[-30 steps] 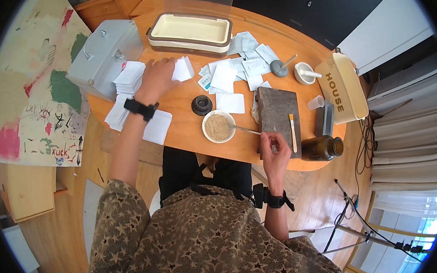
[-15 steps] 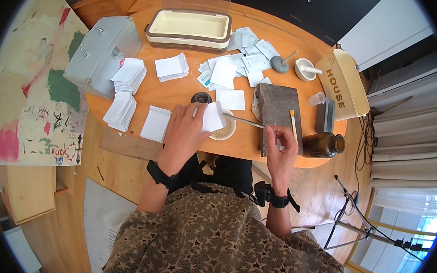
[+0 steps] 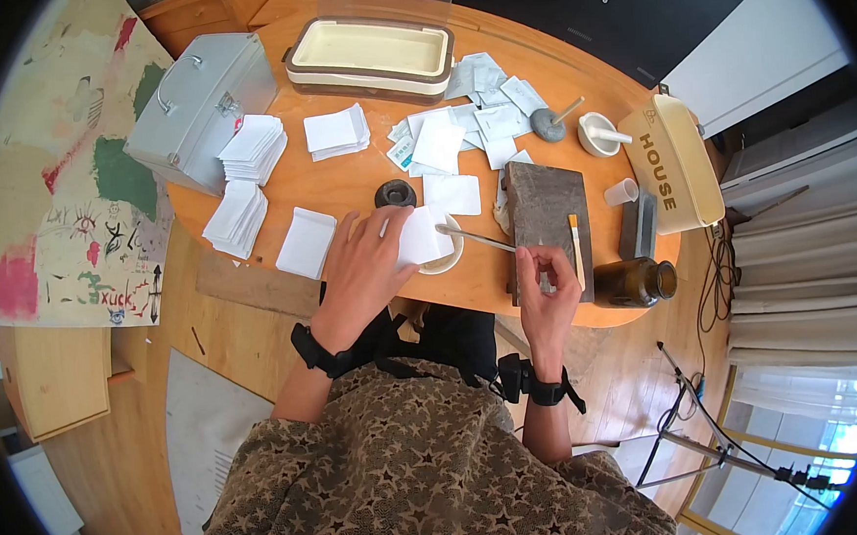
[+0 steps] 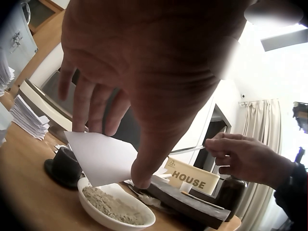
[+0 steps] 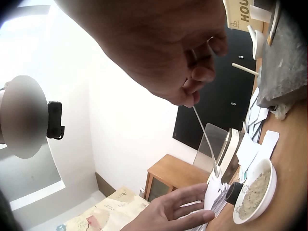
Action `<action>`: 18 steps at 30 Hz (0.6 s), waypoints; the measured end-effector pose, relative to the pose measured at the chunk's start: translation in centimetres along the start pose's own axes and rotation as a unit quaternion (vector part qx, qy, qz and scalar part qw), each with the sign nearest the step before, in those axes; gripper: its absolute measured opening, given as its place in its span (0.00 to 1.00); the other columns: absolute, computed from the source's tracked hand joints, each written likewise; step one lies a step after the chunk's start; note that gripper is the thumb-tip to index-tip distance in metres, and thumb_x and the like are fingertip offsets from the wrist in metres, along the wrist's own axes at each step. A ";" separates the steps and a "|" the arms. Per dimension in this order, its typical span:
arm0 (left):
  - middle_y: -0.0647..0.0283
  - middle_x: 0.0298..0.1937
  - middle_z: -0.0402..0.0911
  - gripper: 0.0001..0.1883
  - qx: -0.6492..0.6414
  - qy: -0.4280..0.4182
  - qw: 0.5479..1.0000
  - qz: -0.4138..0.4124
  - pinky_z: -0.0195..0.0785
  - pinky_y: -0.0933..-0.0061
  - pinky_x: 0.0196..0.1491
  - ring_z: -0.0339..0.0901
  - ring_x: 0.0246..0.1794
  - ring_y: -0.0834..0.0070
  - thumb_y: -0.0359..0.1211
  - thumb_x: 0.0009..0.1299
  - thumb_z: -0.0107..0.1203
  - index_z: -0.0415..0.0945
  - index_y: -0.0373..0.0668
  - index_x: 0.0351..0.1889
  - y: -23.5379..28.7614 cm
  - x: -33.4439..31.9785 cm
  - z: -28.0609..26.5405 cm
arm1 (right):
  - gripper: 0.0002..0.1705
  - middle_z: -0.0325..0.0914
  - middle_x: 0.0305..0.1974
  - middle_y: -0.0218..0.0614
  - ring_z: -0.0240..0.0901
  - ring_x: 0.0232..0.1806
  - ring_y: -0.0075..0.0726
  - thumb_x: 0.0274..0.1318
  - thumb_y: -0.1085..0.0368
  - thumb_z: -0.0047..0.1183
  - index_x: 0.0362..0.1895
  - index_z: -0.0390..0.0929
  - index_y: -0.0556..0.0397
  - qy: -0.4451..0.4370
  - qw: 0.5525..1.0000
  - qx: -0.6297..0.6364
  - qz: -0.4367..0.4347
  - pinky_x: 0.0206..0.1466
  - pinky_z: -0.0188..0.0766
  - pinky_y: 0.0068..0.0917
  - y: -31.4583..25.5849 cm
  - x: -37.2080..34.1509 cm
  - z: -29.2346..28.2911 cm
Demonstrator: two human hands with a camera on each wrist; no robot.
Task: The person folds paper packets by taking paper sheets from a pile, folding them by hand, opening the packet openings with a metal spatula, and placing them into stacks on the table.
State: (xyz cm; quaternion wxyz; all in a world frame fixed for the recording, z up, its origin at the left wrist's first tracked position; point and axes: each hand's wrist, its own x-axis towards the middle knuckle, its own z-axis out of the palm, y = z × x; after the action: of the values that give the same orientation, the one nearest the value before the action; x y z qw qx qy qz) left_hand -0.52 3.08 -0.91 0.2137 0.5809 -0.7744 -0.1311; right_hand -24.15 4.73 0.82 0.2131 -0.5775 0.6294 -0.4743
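A left hand (image 3: 365,271) pinches a white paper packet (image 3: 419,239) above a bowl (image 4: 96,216) of powder; the right hand (image 3: 549,285) pinches a thin spoon (image 3: 481,238). The packet looks light, easily creased, best held by its edges.

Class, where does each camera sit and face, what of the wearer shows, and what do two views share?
Head: head-worn, forward and down at the table; left hand, right hand, star-patterned shirt show.
Left wrist: worn there, toward the white paper packet; both hands show.
Right wrist: worn there, along the metal spatula; both hands show.
Wrist views share the white bowl.
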 end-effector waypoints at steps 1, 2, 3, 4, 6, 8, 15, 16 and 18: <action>0.53 0.64 0.75 0.40 -0.002 0.003 1.000 0.002 0.55 0.51 0.75 0.71 0.66 0.57 0.34 0.59 0.72 0.67 0.41 0.69 0.0 0.0 0.0 | 0.08 0.73 0.25 0.31 0.64 0.27 0.23 0.64 0.68 0.63 0.35 0.80 0.60 -0.001 1.000 -0.002 0.002 0.34 0.64 0.23 0.1 0.0 0.0; 0.54 0.64 0.75 0.40 -0.004 0.006 1.000 0.004 0.56 0.51 0.75 0.71 0.66 0.57 0.34 0.59 0.72 0.67 0.41 0.70 0.1 0.1 -0.1 | 0.08 0.73 0.25 0.31 0.64 0.27 0.23 0.64 0.68 0.63 0.35 0.80 0.60 -0.001 1.000 -0.002 0.001 0.34 0.64 0.23 0.0 0.0 0.0; 0.54 0.64 0.75 0.40 -0.004 0.006 1.000 0.004 0.56 0.51 0.75 0.71 0.66 0.57 0.34 0.59 0.72 0.67 0.41 0.70 0.1 0.1 -0.1 | 0.08 0.73 0.25 0.31 0.64 0.27 0.23 0.64 0.68 0.63 0.35 0.80 0.60 -0.002 1.000 0.001 0.006 0.34 0.64 0.23 0.0 0.0 0.0; 0.54 0.64 0.75 0.40 -0.009 0.011 1.000 0.010 0.56 0.51 0.75 0.71 0.66 0.57 0.34 0.59 0.72 0.67 0.41 0.70 0.1 0.1 -0.2 | 0.08 0.73 0.25 0.31 0.64 0.27 0.23 0.64 0.68 0.63 0.35 0.80 0.59 -0.002 1.000 0.003 0.011 0.33 0.64 0.23 0.0 0.0 0.0; 0.54 0.64 0.75 0.39 -0.014 0.016 1.000 0.015 0.56 0.51 0.75 0.71 0.66 0.57 0.34 0.59 0.72 0.67 0.41 0.70 0.2 0.2 -0.2 | 0.07 0.73 0.25 0.31 0.64 0.27 0.23 0.64 0.68 0.63 0.35 0.80 0.59 -0.005 1.000 0.007 0.016 0.33 0.64 0.23 0.2 0.0 0.0; 0.54 0.65 0.74 0.39 -0.030 0.003 0.999 0.013 0.56 0.51 0.75 0.71 0.66 0.57 0.34 0.59 0.71 0.67 0.42 0.69 0.3 0.3 -0.1 | 0.07 0.73 0.25 0.31 0.63 0.27 0.23 0.64 0.69 0.63 0.36 0.80 0.59 -0.008 1.000 0.011 0.021 0.33 0.63 0.23 0.3 -0.1 0.0; 0.54 0.66 0.74 0.39 -0.032 -0.001 0.999 0.014 0.55 0.51 0.75 0.71 0.67 0.56 0.35 0.60 0.71 0.67 0.41 0.70 0.6 0.6 0.3 | 0.03 0.74 0.26 0.36 0.65 0.24 0.31 0.60 0.74 0.64 0.37 0.83 0.59 -0.035 0.991 -0.033 -0.126 0.30 0.63 0.28 0.1 0.1 0.1; 0.54 0.66 0.74 0.39 -0.032 0.004 0.999 0.010 0.56 0.52 0.74 0.71 0.66 0.55 0.35 0.60 0.71 0.67 0.41 0.70 0.5 0.6 0.4 | 0.03 0.74 0.26 0.37 0.65 0.24 0.32 0.59 0.75 0.64 0.37 0.83 0.59 -0.020 0.991 -0.032 -0.128 0.29 0.63 0.29 0.1 0.0 0.1; 0.53 0.66 0.74 0.39 -0.033 0.009 0.999 0.008 0.56 0.52 0.74 0.71 0.66 0.54 0.35 0.59 0.71 0.67 0.41 0.70 0.2 0.6 0.7 | 0.03 0.74 0.26 0.37 0.66 0.24 0.31 0.59 0.75 0.64 0.37 0.83 0.59 -0.009 0.991 -0.031 -0.126 0.29 0.63 0.29 0.4 0.1 0.1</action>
State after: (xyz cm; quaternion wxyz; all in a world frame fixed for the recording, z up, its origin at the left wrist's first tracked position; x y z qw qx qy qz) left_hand -1.14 2.55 -1.37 0.2406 0.5685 -0.7724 -0.1492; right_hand -24.36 4.54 0.47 0.1388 -0.6628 0.5641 -0.4725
